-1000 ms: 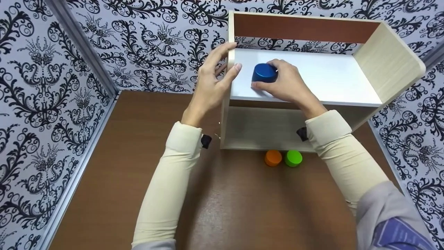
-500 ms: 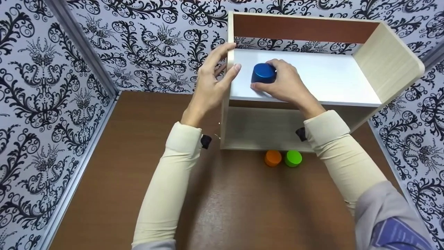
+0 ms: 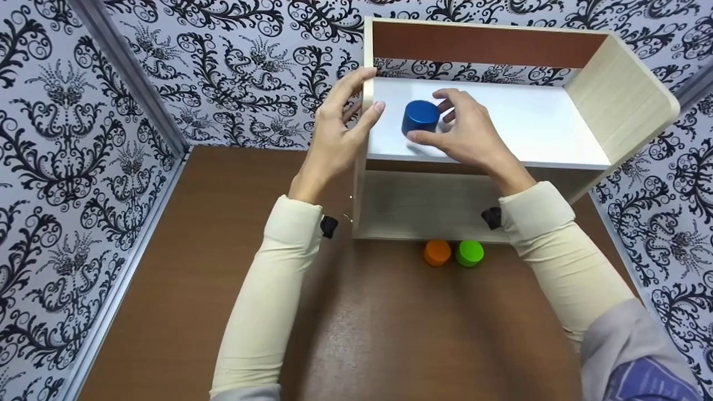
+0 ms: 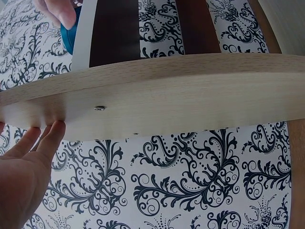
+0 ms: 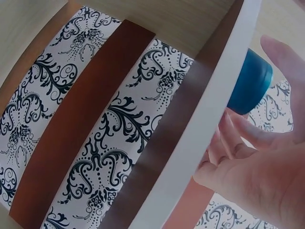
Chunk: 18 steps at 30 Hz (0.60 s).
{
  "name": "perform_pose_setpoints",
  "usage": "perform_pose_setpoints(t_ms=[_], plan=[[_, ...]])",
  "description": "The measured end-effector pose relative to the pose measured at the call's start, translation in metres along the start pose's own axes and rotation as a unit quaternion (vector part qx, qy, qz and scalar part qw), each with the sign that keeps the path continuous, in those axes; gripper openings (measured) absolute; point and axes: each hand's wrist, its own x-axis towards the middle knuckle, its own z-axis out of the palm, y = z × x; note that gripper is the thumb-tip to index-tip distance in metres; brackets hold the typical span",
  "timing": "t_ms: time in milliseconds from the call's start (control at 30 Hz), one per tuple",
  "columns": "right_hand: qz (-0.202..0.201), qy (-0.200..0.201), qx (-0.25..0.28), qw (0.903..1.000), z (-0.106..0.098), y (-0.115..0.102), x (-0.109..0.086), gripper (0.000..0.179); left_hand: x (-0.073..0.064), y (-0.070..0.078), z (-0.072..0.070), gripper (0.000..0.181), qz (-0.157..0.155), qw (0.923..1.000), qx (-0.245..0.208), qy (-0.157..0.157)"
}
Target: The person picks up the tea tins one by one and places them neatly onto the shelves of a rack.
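On the white upper board (image 3: 529,125) of a small wooden shelf unit stands a blue cylinder (image 3: 420,117), upright near the left side panel (image 3: 368,50). My right hand (image 3: 470,131) is around its right side, fingers spread; the thumb is at the cylinder's front edge and a gap shows to the fingers. The right wrist view has the blue cylinder (image 5: 252,83) on the board, between thumb and fingers that stand off it. My left hand (image 3: 337,136) holds the left side panel, thumb at the front edge. In the left wrist view its fingertips (image 4: 58,128) touch the panel's outer face.
An orange cylinder (image 3: 437,253) and a green cylinder (image 3: 470,253) stand on the brown tabletop (image 3: 356,334), close in front of the unit. Below the white board is a lower compartment (image 3: 429,206). Patterned walls (image 3: 239,72) rise behind and at both sides.
My right hand has loosened from the blue cylinder, its fingers spreading and drawing off to the right. The cylinder stays in about the same spot. My left hand keeps its place on the panel.
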Motion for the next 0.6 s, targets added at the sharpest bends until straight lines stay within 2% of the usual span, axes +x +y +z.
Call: perform_pose_setpoints(t_ms=[233, 600], plan=[[-0.035, 0.031, 0.012, 0.9989, -0.008, 0.005, -0.011, 0.085, 0.001, -0.002, 0.001, 0.051, -0.005, 1.0000, -0.003, 0.001], [-0.085, 0.092, 0.038, 0.9915, -0.016, 0.012, -0.040, 0.073, 0.001, 0.000, 0.001, 0.050, 0.004, 1.0000, -0.001, 0.003]])
